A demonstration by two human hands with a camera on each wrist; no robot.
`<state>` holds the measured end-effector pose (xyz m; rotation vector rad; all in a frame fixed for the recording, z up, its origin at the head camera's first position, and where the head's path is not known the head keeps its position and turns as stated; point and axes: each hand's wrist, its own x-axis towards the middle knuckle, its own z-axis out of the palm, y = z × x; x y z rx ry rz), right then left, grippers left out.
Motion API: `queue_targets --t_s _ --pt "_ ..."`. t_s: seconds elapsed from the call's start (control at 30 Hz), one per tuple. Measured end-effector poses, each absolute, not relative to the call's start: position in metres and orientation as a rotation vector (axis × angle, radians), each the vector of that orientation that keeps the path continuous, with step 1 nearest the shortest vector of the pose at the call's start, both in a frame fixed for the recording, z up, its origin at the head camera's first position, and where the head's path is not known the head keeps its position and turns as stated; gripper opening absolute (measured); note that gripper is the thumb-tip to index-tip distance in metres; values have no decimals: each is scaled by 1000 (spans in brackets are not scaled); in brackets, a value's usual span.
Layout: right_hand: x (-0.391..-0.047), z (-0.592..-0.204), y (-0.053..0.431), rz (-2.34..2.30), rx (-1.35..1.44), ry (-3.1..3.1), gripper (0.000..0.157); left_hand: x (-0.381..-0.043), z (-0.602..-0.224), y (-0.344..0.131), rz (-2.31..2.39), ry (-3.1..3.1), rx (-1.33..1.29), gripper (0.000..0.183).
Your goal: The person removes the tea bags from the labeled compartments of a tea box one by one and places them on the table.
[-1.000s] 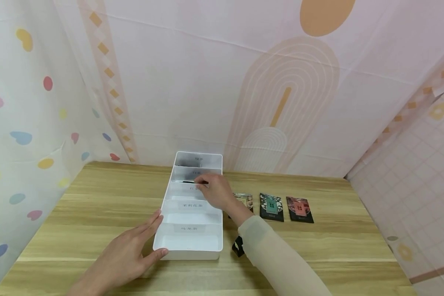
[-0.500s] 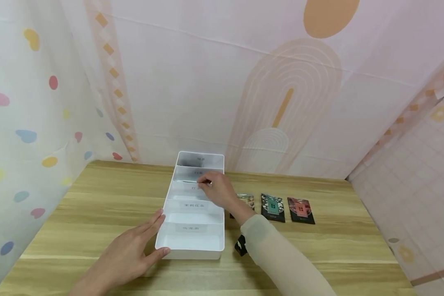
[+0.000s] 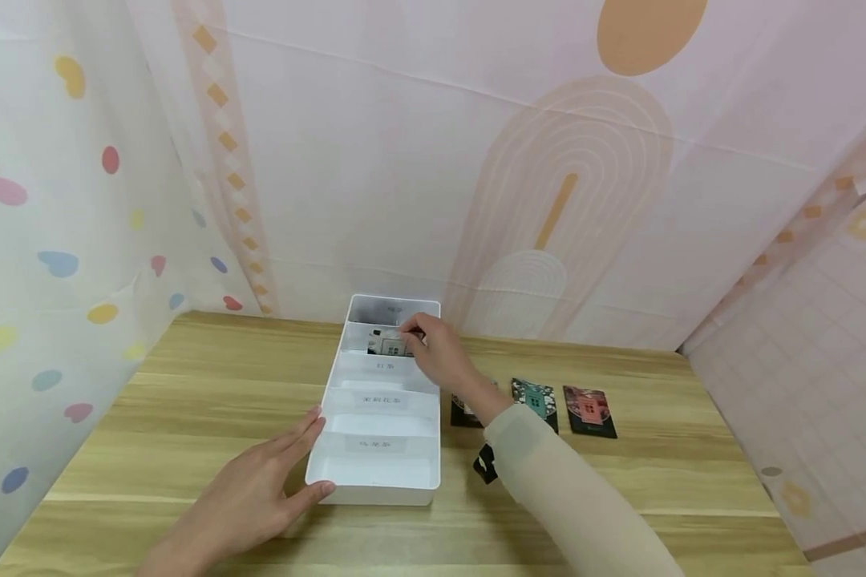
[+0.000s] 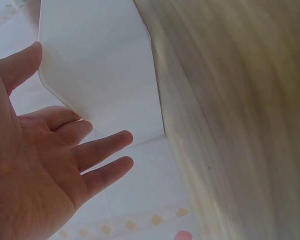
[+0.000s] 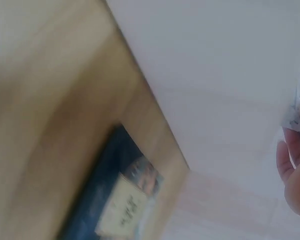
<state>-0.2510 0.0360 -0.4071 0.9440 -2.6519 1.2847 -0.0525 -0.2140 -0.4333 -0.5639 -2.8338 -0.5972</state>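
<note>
While the left hand (image 3: 248, 489), fingers apart, touches the left side of the white 5-compartment box (image 3: 373, 495), the right hand (image 3: 443, 357) pinches a patterned packet (image 3: 387, 344) at the compartment (image 3: 354, 340) 2nd from the far end; a black item (image 3: 485, 465) lies beside the sleeve (image 3: 577, 481), and 3 dark packets (image 3: 534, 393) lie on the table (image 3: 188, 401).

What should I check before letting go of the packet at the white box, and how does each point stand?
1. Left hand touching the white box: ok.
2. Right hand pinching the pale packet: ok.
3. Pale packet at the second compartment from the far end: ok.
4. Its lower edge on the compartment floor: cannot tell, hidden.
5. Label readable there: not ok, none shows.
6. Teal packet and red packet apart from the box: ok.
</note>
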Motion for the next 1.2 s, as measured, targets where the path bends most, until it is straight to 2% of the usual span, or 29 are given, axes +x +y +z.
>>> queue_targets --t_s 0.73,1.2 --pt "-254 -355 75 1272 852 -2480 14 -57 -436 -214 -615 -2849 -558 79" --pt "-247 -348 111 1226 868 -2387 8 -58 -438 -217 -624 -2851 -560 81"
